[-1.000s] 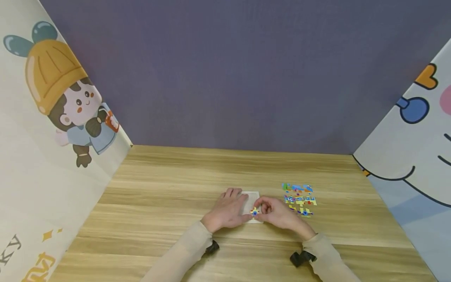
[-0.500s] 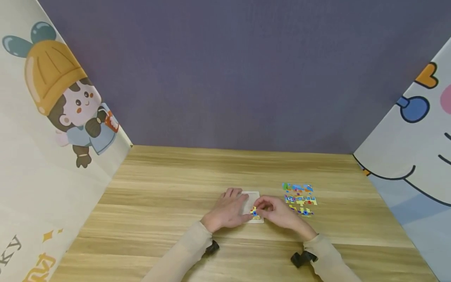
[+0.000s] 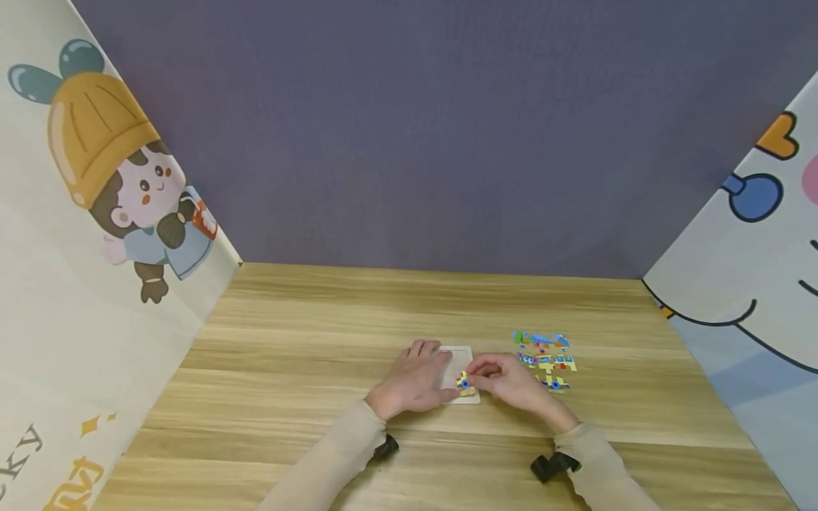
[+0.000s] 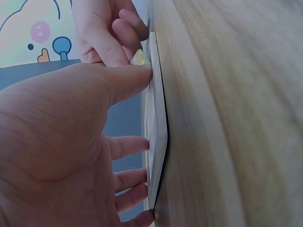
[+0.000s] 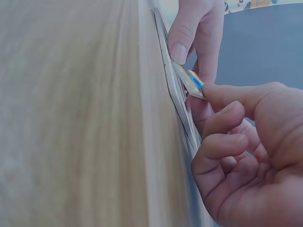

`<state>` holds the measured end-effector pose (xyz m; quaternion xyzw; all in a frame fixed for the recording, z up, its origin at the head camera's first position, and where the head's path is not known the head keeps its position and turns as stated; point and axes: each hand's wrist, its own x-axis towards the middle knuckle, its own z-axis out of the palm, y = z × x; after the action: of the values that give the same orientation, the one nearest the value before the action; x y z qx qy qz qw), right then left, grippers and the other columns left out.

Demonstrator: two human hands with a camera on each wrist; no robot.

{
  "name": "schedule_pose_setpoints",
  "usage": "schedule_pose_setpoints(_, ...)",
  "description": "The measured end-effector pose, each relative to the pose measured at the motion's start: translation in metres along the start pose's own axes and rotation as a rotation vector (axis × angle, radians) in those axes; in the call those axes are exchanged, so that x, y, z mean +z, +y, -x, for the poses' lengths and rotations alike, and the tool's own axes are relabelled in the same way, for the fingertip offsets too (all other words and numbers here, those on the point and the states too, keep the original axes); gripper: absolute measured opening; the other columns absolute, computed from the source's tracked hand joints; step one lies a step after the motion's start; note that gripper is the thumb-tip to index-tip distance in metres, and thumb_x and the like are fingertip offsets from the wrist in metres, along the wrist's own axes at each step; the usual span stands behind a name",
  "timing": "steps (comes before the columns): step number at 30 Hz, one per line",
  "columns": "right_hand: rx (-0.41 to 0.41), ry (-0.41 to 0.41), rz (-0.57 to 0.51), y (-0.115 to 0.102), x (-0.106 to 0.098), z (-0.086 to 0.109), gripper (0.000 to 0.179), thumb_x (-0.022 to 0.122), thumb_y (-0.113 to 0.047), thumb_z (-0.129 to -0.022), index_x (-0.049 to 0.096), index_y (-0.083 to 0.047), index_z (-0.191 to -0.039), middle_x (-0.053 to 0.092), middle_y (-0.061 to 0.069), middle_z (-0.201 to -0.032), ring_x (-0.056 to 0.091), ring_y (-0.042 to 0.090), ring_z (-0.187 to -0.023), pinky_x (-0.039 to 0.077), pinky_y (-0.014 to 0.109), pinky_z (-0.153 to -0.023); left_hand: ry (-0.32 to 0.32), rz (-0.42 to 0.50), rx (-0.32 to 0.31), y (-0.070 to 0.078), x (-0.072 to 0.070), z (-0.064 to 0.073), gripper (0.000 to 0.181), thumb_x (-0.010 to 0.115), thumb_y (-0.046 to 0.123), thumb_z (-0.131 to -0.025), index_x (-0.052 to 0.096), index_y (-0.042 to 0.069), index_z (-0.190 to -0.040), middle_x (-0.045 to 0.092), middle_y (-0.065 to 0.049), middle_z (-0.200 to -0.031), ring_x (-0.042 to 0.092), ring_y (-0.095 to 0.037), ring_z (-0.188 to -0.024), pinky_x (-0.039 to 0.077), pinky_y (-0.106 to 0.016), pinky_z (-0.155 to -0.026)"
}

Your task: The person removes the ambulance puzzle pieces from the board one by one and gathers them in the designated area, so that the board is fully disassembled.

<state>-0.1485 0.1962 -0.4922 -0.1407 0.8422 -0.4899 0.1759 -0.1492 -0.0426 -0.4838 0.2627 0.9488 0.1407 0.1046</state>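
A pale, shallow puzzle tray [image 3: 456, 360] lies flat on the wooden table. Across its left side my left hand [image 3: 411, 381] is spread, and in the left wrist view its straight fingers [image 4: 130, 144] reach the tray's face. My right hand [image 3: 511, 385] pinches a yellow puzzle piece [image 3: 464, 383] with a blue round print, over the tray's near right corner. The right wrist view shows this puzzle piece [image 5: 190, 83] tilted, one edge raised at the right fingertips and the other close to the left thumb [image 5: 180, 51]. The left hand hides part of the tray.
Right of the tray, several colourful puzzle pieces [image 3: 542, 342] lie in rough rows, partly behind the right hand. Dark wrist mounts [image 3: 553, 467] sit under both sleeves. A dark partition [image 3: 409, 142] rises at the table's back, with printed panels at both sides.
The right hand has shifted slightly to the right, and the puzzle piece has gone from facing up to tilted, its right side lifted. The left hand and tray stay in place.
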Motion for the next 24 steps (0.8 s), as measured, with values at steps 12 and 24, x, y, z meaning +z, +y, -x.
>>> schedule_pose_setpoints(12,0.020,0.043,0.005,0.0001,-0.0028,-0.0001,0.020,0.077,-0.024,-0.099,0.077,-0.007,-0.110,0.076,0.006,-0.098,0.062,0.012,-0.072,0.051,0.023,-0.056,-0.003,-0.009,-0.008,0.0014,-0.0018,0.0008,0.075,0.062,0.061,-0.100,0.048,0.017,-0.160,0.041,-0.011,-0.167,0.038,-0.030,-0.152,0.038,-0.053,-0.125)
schedule_pose_setpoints(24,0.024,0.048,-0.021,-0.0004,-0.0065,0.0021,0.021,0.076,-0.023,-0.099,0.077,-0.005,-0.110,0.076,0.009,-0.098,0.055,0.008,-0.062,0.046,0.021,-0.052,-0.005,-0.014,-0.005,0.0018,-0.0021,0.0006,0.076,0.062,0.061,-0.101,0.047,0.016,-0.161,0.040,-0.011,-0.167,0.038,-0.030,-0.152,0.037,-0.052,-0.126)
